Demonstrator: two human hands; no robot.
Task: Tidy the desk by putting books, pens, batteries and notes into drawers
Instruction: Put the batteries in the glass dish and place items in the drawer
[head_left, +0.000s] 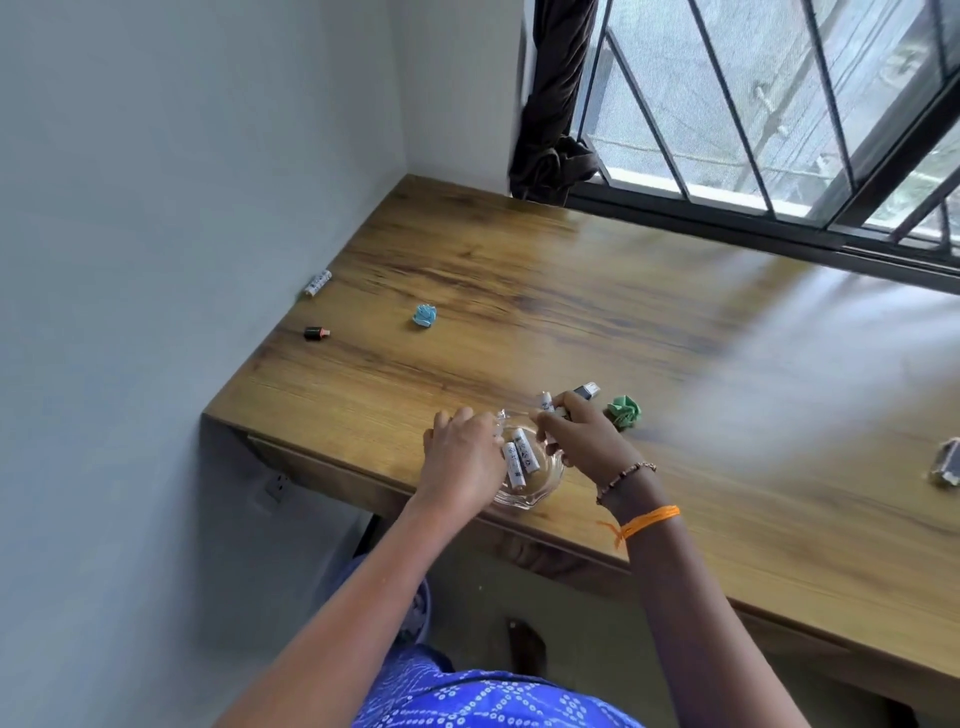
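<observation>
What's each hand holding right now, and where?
The right hand pinches a white battery near its lower end. The left hand grips the glass bowl by its left rim.

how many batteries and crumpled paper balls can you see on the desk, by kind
White cylindrical batteries: 4, two in the clear glass bowl at and, one in the right hand, one by the wall
Crumpled paper balls: 2, blue, green
Total: 6

Batteries (521, 457) in bowl (540, 493) at desk's (519, 291) near edge, crumpled note (623, 410) just right.
</observation>
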